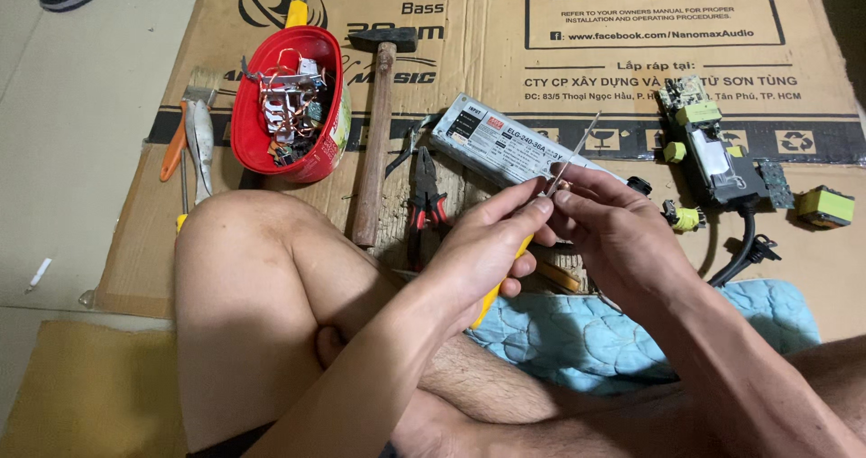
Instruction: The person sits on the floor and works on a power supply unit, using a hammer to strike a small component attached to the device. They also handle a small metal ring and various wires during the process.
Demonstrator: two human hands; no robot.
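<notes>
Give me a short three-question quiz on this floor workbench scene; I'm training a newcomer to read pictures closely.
1. True or false: the hammer lies between the red bowl and the pliers.
2. What does the left hand grip?
A. a paintbrush
B. a yellow-handled screwdriver
C. a hammer
3. Fill in: the right hand pinches the screwdriver's thin metal ____ near its fingers.

Key: 1 true. 2 B. 3 shaft; it rises in front of the long grey metal box lying on the cardboard.
</notes>
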